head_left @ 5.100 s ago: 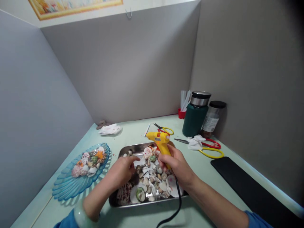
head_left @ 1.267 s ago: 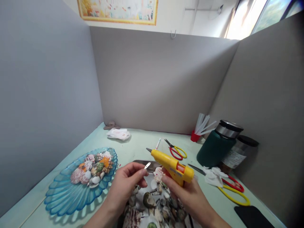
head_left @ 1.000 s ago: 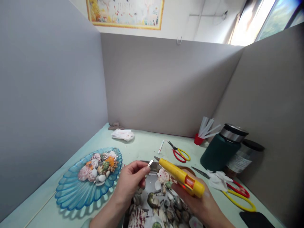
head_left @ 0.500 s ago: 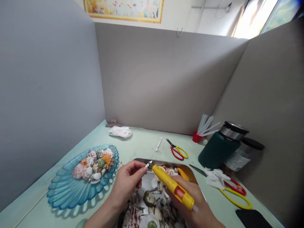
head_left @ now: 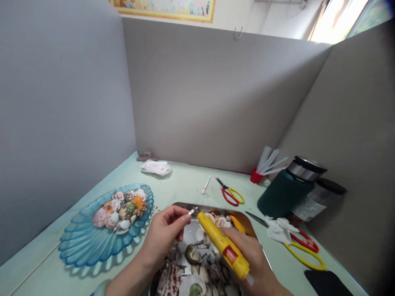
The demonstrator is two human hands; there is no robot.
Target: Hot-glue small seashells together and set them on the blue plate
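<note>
Smooth grey partition panels (head_left: 216,94) bound the pale green surface (head_left: 185,187) at left, rear and right. A window (head_left: 338,18) shows in the upper right of the frame. At lower centre, my left grip (head_left: 168,228) pinches a small, flat white piece (head_left: 191,212) between thumb and forefinger. My right grip (head_left: 248,248) is closed around a yellow plastic glue gun (head_left: 216,234), its nozzle directed up and left, at the white piece; whether they touch, I cannot tell. Below both grips is a metal tray (head_left: 190,235) with a polished floor, containing ribbed, rounded and spiral shells (head_left: 193,254). Left of centre: a translucent blue plate (head_left: 88,244), scalloped and fluted, bearing a shell cluster (head_left: 121,209). Right: a dark green bottle (head_left: 282,193) with a steel collar, tilted in view, and scissors (head_left: 308,258) with red and yellow handles, partly under crumpled white tissue (head_left: 280,231).
</note>
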